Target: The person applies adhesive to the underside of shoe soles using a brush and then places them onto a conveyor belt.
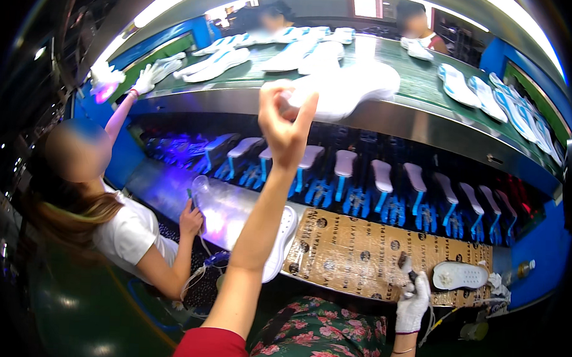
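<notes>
Raised at the front edge of the green conveyor belt (pixel 175 94), my bare left hand (pixel 283 118) pinches one end of a white shoe sole (pixel 358 90). The sole is slightly blurred. My right hand (pixel 412 307), in a white glove, is closed around a small brush (pixel 408 264) over the cardboard-covered worktop (pixel 340 256). To the right of that hand, another white sole (pixel 459 276) lies on the worktop. Partly behind my left forearm, a further white sole (pixel 282 244) rests at the worktop's left part.
White and blue soles (pixel 456 84) lie along the belt. Below it runs a row of pale foot-shaped supports (pixel 382 175) on blue stands. A co-worker (pixel 130 226) at my left reaches a gloved hand to the belt. A small bottle (pixel 523 268) lies at the right edge.
</notes>
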Demonstrator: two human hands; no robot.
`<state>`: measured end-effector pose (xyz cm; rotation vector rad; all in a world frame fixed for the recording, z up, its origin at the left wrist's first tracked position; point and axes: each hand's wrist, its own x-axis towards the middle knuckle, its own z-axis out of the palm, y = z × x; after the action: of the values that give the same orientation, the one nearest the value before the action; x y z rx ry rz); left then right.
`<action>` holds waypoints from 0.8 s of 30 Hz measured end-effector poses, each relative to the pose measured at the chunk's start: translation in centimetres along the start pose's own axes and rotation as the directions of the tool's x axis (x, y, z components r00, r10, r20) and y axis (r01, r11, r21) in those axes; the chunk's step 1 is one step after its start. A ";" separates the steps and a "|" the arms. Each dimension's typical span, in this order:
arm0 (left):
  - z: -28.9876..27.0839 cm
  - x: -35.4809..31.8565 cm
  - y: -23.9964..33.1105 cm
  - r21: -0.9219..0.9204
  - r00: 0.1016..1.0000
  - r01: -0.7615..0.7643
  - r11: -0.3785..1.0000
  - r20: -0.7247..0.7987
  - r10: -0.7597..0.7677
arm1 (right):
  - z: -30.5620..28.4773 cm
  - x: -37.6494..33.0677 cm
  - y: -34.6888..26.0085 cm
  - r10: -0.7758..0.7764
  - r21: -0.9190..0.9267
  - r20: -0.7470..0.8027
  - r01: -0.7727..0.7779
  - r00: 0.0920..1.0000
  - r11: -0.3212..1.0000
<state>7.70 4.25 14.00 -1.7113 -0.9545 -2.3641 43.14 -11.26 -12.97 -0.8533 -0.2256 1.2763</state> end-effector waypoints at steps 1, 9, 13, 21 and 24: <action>-1.7 -0.8 -0.1 0.170 0.966 -0.207 0.963 -0.120 0.229 | 0.6 0.2 -0.3 -0.002 0.027 0.029 0.001 1.000 1.000; -8.4 -14.7 -0.6 -0.305 0.727 0.676 0.670 0.126 -0.675 | 3.1 -0.8 -4.1 -0.047 0.249 0.280 -0.025 0.959 0.968; -8.0 -27.1 -0.6 -0.113 0.125 0.991 0.073 0.576 -0.808 | 6.0 -3.6 -2.7 -0.002 0.094 0.379 -0.036 0.925 0.995; -11.1 -37.1 6.5 -0.096 -0.198 0.674 -0.733 0.932 -0.305 | 9.4 -6.6 1.0 0.111 -0.268 0.456 0.018 0.883 0.963; -9.4 -35.0 6.1 -0.125 -0.057 0.603 -0.788 0.978 -0.199 | 10.0 -5.9 0.3 0.064 -0.375 0.589 0.202 0.806 0.905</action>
<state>15.49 -15.76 -15.82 -1.3004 -0.1073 -5.3969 35.22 -12.22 -4.59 -0.7706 -1.0650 1.4186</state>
